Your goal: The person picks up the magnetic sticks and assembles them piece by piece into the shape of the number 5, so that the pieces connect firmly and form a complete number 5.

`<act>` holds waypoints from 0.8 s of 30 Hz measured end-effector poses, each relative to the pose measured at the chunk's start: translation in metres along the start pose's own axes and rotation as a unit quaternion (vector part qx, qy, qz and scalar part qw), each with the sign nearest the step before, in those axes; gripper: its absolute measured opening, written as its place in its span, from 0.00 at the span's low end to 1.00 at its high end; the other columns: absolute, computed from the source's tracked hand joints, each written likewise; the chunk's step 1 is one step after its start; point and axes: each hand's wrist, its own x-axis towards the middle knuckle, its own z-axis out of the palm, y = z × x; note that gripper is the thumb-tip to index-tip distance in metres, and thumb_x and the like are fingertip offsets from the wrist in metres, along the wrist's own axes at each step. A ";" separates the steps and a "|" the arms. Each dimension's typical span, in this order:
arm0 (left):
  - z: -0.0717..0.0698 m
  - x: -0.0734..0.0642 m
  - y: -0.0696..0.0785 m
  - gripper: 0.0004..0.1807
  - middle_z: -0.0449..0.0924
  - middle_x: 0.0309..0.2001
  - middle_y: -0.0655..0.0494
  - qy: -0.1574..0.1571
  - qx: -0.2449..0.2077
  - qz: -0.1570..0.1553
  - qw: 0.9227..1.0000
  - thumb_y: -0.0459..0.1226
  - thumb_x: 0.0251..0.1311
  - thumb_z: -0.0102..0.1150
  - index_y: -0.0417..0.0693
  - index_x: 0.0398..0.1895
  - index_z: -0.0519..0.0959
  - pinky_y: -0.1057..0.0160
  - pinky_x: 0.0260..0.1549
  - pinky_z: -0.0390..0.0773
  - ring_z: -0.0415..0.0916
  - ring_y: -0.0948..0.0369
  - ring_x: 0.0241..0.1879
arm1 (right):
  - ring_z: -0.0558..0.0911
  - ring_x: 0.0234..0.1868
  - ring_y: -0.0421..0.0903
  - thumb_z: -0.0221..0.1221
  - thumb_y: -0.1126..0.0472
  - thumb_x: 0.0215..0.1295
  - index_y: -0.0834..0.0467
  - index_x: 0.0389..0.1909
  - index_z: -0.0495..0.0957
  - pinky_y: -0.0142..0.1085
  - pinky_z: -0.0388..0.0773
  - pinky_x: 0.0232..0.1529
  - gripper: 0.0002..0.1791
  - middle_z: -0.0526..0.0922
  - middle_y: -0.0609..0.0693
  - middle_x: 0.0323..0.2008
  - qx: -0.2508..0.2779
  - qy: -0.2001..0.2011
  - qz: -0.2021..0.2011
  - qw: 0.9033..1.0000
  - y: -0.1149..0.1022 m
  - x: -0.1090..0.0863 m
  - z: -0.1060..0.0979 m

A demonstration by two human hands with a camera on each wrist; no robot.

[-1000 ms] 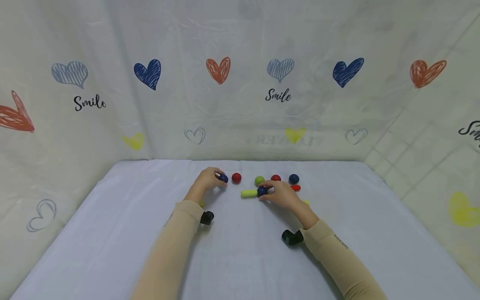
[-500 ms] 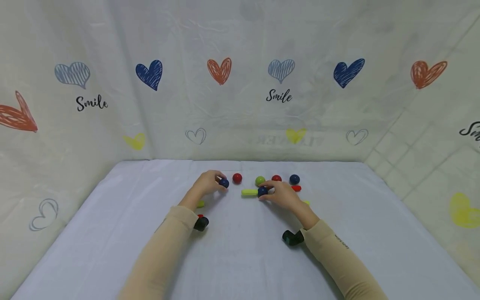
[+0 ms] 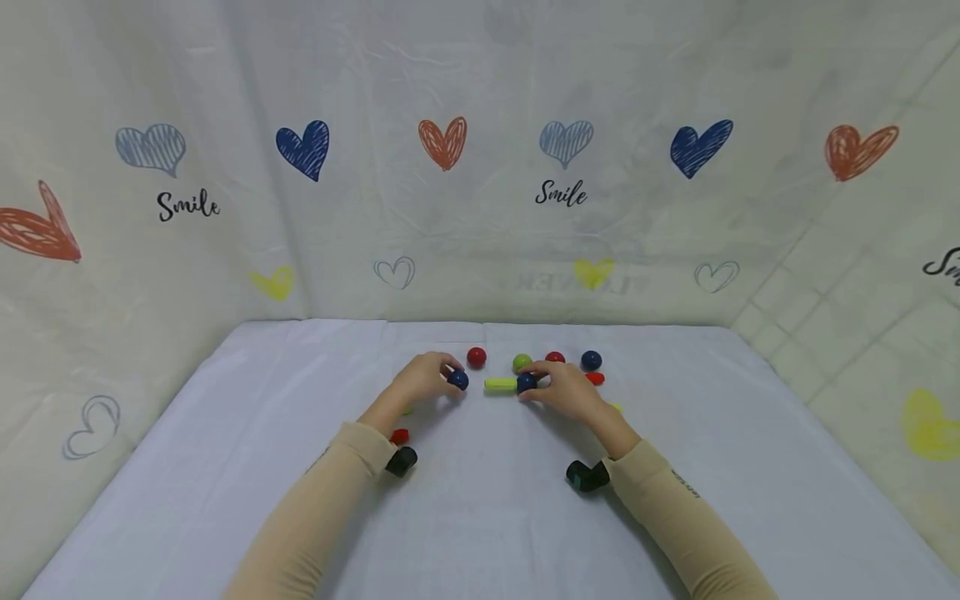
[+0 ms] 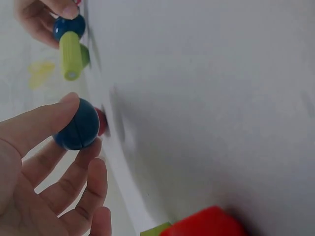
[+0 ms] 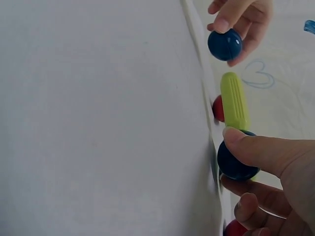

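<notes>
My left hand (image 3: 444, 375) pinches a dark blue ball (image 3: 458, 380) between thumb and fingers, just left of the free end of a yellow-green rod (image 3: 498, 385). The rod's other end meets a second blue ball (image 3: 527, 382), which my right hand (image 3: 543, 387) grips. In the left wrist view the held ball (image 4: 76, 131) sits under my thumb (image 4: 44, 123), with the rod (image 4: 70, 55) a short gap beyond. The right wrist view shows my own ball (image 5: 236, 164), the rod (image 5: 235, 101) and the left hand's ball (image 5: 224, 45) in line.
Behind the hands lie a red ball (image 3: 476, 357), a green ball (image 3: 521, 363), another red ball (image 3: 555, 357) and a blue ball (image 3: 591, 360). A short red piece (image 3: 400, 436) lies by my left wrist, another (image 3: 596, 378) behind my right hand. Fabric walls enclose the white table (image 3: 480, 517).
My left hand has carried its blue ball right and nearer, closing on the rod's free end. The red piece by my left wrist has come into sight. The right hand stays put.
</notes>
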 end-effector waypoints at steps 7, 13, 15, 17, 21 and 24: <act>0.004 -0.001 0.005 0.22 0.83 0.52 0.46 -0.008 0.010 0.009 1.000 0.37 0.57 0.75 0.48 0.55 0.83 0.47 0.55 0.75 0.77 0.51 0.51 | 0.80 0.43 0.48 0.74 0.55 0.60 0.55 0.57 0.84 0.42 0.77 0.43 0.24 0.86 0.53 0.47 -0.008 -0.002 0.007 1.000 -0.001 0.002 0.000; 0.007 -0.001 0.008 0.22 0.83 0.51 0.47 -0.009 0.025 0.017 1.000 0.37 0.56 0.76 0.49 0.55 0.83 0.48 0.53 0.75 0.78 0.52 0.51 | 0.81 0.46 0.50 0.74 0.54 0.60 0.54 0.57 0.84 0.44 0.78 0.47 0.24 0.86 0.53 0.47 -0.009 -0.005 0.011 1.000 -0.003 0.002 0.001; 0.008 -0.001 0.008 0.22 0.83 0.51 0.47 -0.009 0.028 0.018 0.999 0.37 0.56 0.76 0.48 0.55 0.83 0.48 0.53 0.75 0.79 0.52 0.50 | 0.81 0.47 0.50 0.74 0.55 0.60 0.54 0.57 0.84 0.46 0.78 0.48 0.24 0.86 0.53 0.47 -0.010 -0.005 0.009 1.000 -0.003 0.002 0.002; 0.009 0.000 0.008 0.22 0.83 0.51 0.47 -0.010 0.030 0.019 0.999 0.38 0.56 0.76 0.48 0.55 0.83 0.48 0.52 0.75 0.79 0.52 0.50 | 0.81 0.48 0.51 0.74 0.55 0.60 0.55 0.57 0.84 0.47 0.79 0.49 0.24 0.86 0.53 0.47 -0.010 -0.005 0.007 1.000 -0.003 0.002 0.002; 0.011 0.001 0.007 0.22 0.83 0.51 0.47 -0.012 0.034 0.020 0.999 0.38 0.57 0.76 0.48 0.55 0.83 0.48 0.52 0.76 0.79 0.53 0.50 | 0.81 0.48 0.51 0.74 0.56 0.60 0.56 0.57 0.84 0.48 0.79 0.50 0.24 0.87 0.53 0.46 -0.011 -0.005 0.004 1.000 -0.004 0.002 0.003; 0.012 0.003 0.006 0.22 0.83 0.50 0.48 -0.012 0.033 0.020 0.999 0.38 0.57 0.76 0.48 0.56 0.83 0.48 0.52 0.75 0.78 0.53 0.49 | 0.81 0.48 0.51 0.74 0.56 0.60 0.56 0.57 0.84 0.48 0.79 0.50 0.24 0.87 0.53 0.47 -0.008 -0.004 0.006 1.000 -0.005 0.003 0.004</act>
